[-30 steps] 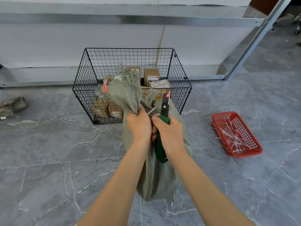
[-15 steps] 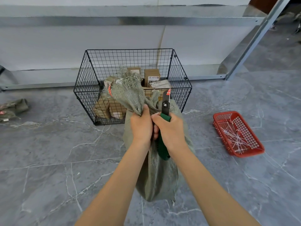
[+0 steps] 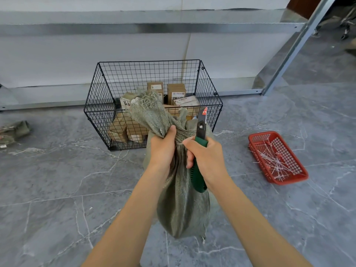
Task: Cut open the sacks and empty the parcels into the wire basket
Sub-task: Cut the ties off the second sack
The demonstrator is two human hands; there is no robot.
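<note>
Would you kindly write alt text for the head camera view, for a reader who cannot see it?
A person's left hand grips the bunched neck of a green woven sack while the right hand holds a green-handled utility knife beside it. Behind stands a black wire basket of cardboard parcels.

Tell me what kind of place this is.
Likely a parcel sorting depot or warehouse: labelled brown cardboard parcels in a black wire basket, a grey-green woven sack, bare metal shelving.
</note>
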